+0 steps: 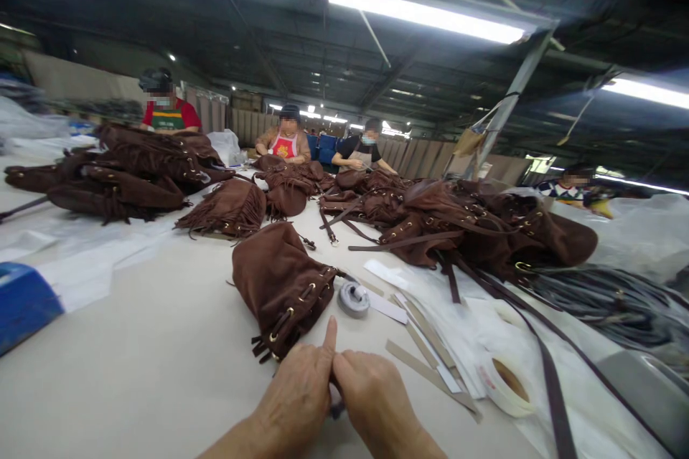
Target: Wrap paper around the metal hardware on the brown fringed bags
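My left hand (296, 387) and my right hand (374, 398) meet at the front middle of the table, their fingers closed against each other. One finger of my left hand points forward. A small dark piece shows beneath the join, but the hands mostly hide it, so its kind is unclear. Just beyond my left hand lies a brown bucket bag (277, 276) on its side, with gold eyelets and a drawstring along its opening towards me. Right of that opening sits a small grey roll of tape (354, 299).
Brown bags are piled at the left (129, 172) and right (474, 222). Paper strips (425, 344), a white tape roll (504, 384) and long brown straps (543, 366) lie at the right. A blue object (26, 305) stands at the left edge. Several people work across the table.
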{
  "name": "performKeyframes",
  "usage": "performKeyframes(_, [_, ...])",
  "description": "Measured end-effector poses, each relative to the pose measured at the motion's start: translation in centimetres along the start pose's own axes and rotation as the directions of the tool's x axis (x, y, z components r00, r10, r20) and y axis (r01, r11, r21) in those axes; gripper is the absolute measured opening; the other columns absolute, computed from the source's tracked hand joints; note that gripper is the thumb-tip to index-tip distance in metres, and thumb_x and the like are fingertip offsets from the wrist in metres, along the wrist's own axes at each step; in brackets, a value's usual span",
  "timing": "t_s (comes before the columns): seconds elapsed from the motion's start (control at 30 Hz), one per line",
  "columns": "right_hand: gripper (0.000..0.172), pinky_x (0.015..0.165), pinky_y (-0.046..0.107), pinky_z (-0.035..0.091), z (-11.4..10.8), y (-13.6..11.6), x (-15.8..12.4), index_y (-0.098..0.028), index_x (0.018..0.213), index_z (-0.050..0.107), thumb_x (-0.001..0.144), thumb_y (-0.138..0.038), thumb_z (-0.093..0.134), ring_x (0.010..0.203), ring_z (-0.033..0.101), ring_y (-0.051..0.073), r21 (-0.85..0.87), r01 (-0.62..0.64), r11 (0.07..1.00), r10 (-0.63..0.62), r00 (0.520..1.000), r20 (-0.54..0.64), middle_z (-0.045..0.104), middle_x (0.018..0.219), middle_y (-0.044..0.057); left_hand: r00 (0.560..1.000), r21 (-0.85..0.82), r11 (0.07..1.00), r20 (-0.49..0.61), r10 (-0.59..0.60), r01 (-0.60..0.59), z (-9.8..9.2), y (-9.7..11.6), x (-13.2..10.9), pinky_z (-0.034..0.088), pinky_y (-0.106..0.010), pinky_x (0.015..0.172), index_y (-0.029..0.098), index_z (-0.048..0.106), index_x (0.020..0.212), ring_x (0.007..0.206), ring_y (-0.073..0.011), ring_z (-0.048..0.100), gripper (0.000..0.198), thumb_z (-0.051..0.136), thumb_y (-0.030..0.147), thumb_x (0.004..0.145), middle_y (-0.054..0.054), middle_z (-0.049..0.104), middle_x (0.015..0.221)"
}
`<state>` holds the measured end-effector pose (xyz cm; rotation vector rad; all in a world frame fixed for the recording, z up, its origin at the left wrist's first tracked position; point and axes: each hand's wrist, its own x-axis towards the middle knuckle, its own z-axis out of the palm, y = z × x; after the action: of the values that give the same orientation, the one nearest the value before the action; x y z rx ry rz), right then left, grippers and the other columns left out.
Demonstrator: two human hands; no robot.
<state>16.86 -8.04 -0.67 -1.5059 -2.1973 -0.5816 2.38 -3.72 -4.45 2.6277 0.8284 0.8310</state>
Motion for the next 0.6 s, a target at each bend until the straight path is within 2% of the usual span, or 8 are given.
performKeyframes(0.13, [0.034,0.055,0.03,0.034,0.6,1.2,0.0,-0.02,0.069,0.054,0.095,-0.012,0.034,0.051,0.052,0.016,-0.02,0.177,0.984,-0.177,0.959,-0.221,0.057,0.059,0.0,0.971,-0.295,0.94,0.208,-0.115,0.175,-3.7,0.8,1.8,0.04,-0.039,0.092,0.013,0.023,0.148,0.101,-0.0265,0.055,0.07,0.04,0.011,0.08,-0.013,0.063,0.11])
performKeyframes(0.23, [0.039,0.074,0.032,0.042,0.2,2.3,1.0,-0.016,0.081,0.061,0.099,-0.013,0.026,0.057,0.055,0.015,-0.046,0.248,0.968,-0.249,0.91,-0.332,0.062,0.064,0.001,0.88,-0.46,0.817,0.462,-0.112,0.346,-7.8,1.0,4.8,0.04,-0.029,0.089,0.015,0.061,0.118,0.1,-0.0225,0.056,0.044,0.042,0.017,0.079,-0.006,0.066,0.105])
performKeyframes(0.3, [0.038,0.09,0.034,0.041,-0.2,2.9,2.2,-0.015,0.088,0.063,0.098,-0.011,0.027,0.062,0.059,0.014,-0.077,0.265,0.961,-0.272,0.863,-0.427,0.067,0.07,0.002,0.845,-0.443,0.821,0.528,-0.086,0.36,-9.8,0.7,6.8,0.04,-0.025,0.074,0.016,0.069,0.089,0.083,-0.019,0.056,0.029,0.043,0.018,0.076,-0.002,0.066,0.086])
performKeyframes(0.4, [0.032,0.103,0.037,0.036,-0.8,3.3,4.4,-0.015,0.085,0.064,0.095,-0.008,0.034,0.064,0.061,0.011,-0.116,0.25,0.961,-0.272,0.791,-0.548,0.07,0.071,0.002,0.821,-0.433,0.785,0.549,-0.16,0.443,-10.7,-0.2,8.5,0.029,-0.024,0.056,0.016,0.06,0.064,0.06,-0.013,0.04,0.012,0.049,0.02,0.069,0.003,0.049,0.059])
performKeyframes(0.43, [0.03,0.105,0.038,0.034,-0.8,3.3,5.1,-0.016,0.082,0.063,0.094,-0.008,0.037,0.062,0.061,0.01,-0.128,0.241,0.962,-0.27,0.772,-0.576,0.07,0.069,0.001,0.8,-0.488,0.701,0.566,-0.199,0.52,-10.4,-0.6,8.6,0.027,-0.023,0.054,0.017,0.058,0.063,0.057,-0.0119,0.036,0.008,0.053,0.023,0.066,0.004,0.045,0.057])
performKeyframes(0.5, [0.028,0.107,0.038,0.034,-0.6,3.1,6.1,-0.017,0.074,0.061,0.09,-0.005,0.042,0.057,0.06,0.008,-0.154,0.219,0.963,-0.267,0.724,-0.637,0.069,0.064,-0.002,0.757,-0.637,0.423,0.607,-0.241,0.645,-9.3,-1.7,8.3,0.029,-0.022,0.055,0.017,0.06,0.07,0.057,-0.0113,0.036,0.016,0.065,0.03,0.062,0.004,0.046,0.059])
performKeyframes(0.57, [0.03,0.108,0.038,0.035,0.5,2.6,6.6,-0.019,0.066,0.057,0.087,-0.004,0.043,0.049,0.057,0.007,-0.158,0.193,0.968,-0.248,0.678,-0.692,0.065,0.056,-0.005,0.771,-0.748,0.188,0.609,-0.189,0.637,-8.0,-3.1,7.4,0.035,-0.022,0.063,0.016,0.063,0.077,0.066,-0.0134,0.045,0.035,0.076,0.043,0.059,0.0,0.054,0.07])
performKeyframes(0.6, [0.031,0.108,0.038,0.035,1.3,2.3,6.7,-0.02,0.064,0.055,0.087,-0.004,0.043,0.046,0.055,0.006,-0.147,0.178,0.973,-0.23,0.665,-0.71,0.062,0.053,-0.007,0.788,-0.773,0.153,0.598,-0.149,0.616,-7.4,-3.9,7.0,0.036,-0.023,0.065,0.015,0.064,0.079,0.068,-0.0141,0.047,0.042,0.078,0.051,0.059,-0.002,0.056,0.073])
